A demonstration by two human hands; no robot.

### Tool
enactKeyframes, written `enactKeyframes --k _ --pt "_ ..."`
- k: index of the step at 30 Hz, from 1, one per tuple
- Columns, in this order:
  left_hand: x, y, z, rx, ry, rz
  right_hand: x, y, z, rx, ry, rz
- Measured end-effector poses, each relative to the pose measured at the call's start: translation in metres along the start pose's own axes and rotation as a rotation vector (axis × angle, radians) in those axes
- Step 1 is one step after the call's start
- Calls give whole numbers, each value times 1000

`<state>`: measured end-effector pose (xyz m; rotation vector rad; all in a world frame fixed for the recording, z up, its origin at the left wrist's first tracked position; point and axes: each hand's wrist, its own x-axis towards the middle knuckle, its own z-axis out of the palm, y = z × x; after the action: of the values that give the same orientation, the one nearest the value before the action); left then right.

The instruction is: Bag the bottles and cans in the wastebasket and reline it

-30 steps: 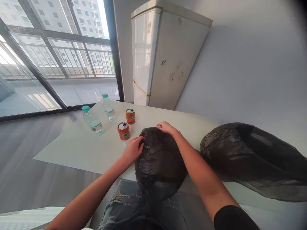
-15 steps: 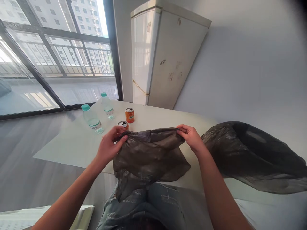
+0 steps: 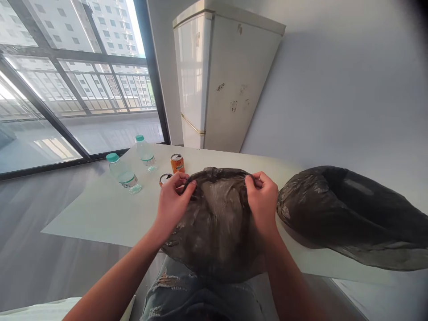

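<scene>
A thin black plastic bag (image 3: 220,223) hangs between my two hands at the table's near edge, its body puffed out above my lap. My left hand (image 3: 174,194) pinches the bag's upper edge at the left, thumb against fingers. On the other side my right hand (image 3: 262,196) is closed on the same edge. Just beyond my left hand stand two orange drink cans, one farther can (image 3: 177,164) in plain sight and one nearer can (image 3: 165,179) partly hidden by that hand.
Two clear plastic bottles with green caps, a near bottle (image 3: 124,174) and a far bottle (image 3: 146,154), stand on the white table (image 3: 96,205) at left. A second black bag (image 3: 351,214) lies spread open at right. Behind the table are a fridge (image 3: 234,80) and glass doors (image 3: 76,84).
My hands have come closer together along the bag's edge. The bag has gone from hanging flat and folded to puffed out and fuller. The view has shifted slightly.
</scene>
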<state>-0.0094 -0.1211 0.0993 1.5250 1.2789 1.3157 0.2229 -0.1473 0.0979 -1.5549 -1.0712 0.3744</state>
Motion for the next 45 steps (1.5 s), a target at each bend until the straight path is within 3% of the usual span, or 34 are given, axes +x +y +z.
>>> enactKeyframes --k 3,6,10,12,14,16,17,21,24,26,30,34,36,40,42,45 --pt "-31 24 17 -1 -121 77 -41 -35 3 135 -195 -8" --pt "-61 33 25 68 -266 226 -67 -50 3 266 -395 17" --pt "-89 30 21 161 -426 423 -71 -40 -5 249 -382 11" --pt "-96 29 13 193 -331 500 -67 -31 -11 274 -326 28" --pt "-96 28 5 222 -90 534 -65 -25 -14 396 -310 99" --pt "-90 26 2 235 77 470 -69 -21 -15 558 -355 196" --pt "-85 24 4 224 57 400 -73 -21 -15 625 -397 230" --pt "-71 8 26 -25 -348 65 -86 -25 -18 691 -572 192" --pt "-73 -1 43 -84 -372 -31 -81 -24 -24 508 -524 104" --pt "-77 -1 47 17 -335 -51 -73 -19 -24 409 -478 145" --pt "-81 3 49 114 -333 -55 -70 -4 -10 426 -521 378" --pt "-82 -4 55 58 -369 -67 -81 -14 1 619 -229 285" --pt "-85 -14 60 44 -476 9 -84 -29 0 790 -265 283" --pt "-97 -40 67 39 -559 182 -72 -54 -8 1127 -562 522" --pt "-104 -53 62 68 -633 167 -59 -56 -16 1185 -566 558" --pt "-114 -66 39 187 -768 96 -34 -52 -30 1179 -436 511"
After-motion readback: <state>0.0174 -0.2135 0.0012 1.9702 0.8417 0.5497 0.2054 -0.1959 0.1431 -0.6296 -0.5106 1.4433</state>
